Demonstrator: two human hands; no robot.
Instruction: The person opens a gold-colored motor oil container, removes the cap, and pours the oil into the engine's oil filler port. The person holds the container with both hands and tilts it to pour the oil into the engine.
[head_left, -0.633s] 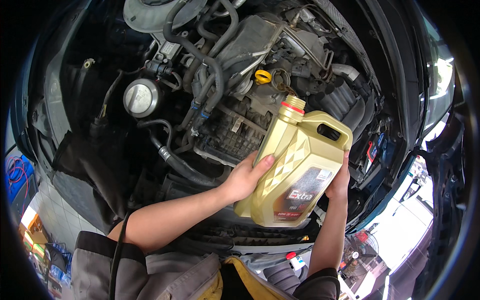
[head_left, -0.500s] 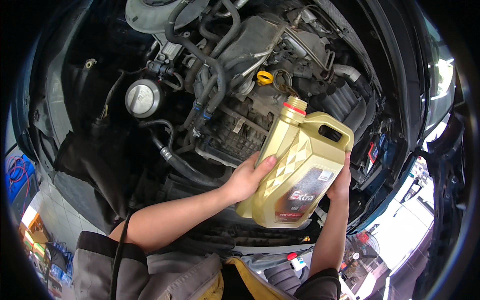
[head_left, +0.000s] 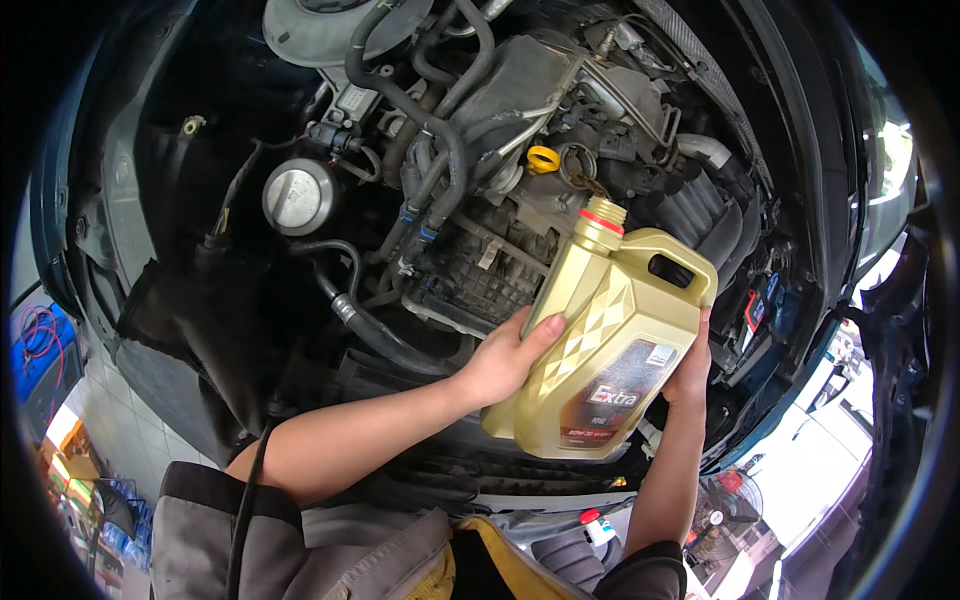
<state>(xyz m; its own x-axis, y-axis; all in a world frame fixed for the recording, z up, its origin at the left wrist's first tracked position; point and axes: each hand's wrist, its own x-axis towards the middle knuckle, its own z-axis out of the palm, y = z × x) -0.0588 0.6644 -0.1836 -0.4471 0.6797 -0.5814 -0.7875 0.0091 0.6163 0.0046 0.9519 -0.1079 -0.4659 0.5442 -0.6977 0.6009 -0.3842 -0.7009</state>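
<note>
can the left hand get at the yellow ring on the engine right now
Probably not as it stands: the left hand is taken up holding the gold jug. Nothing seems to cover the yellow ring itself, though, so once freed it could likely reach.

I make out, from afar, pale floor tiles at left; beside them, a blue unit with red cable; a fan at lower right, near glaring white light.
</note>
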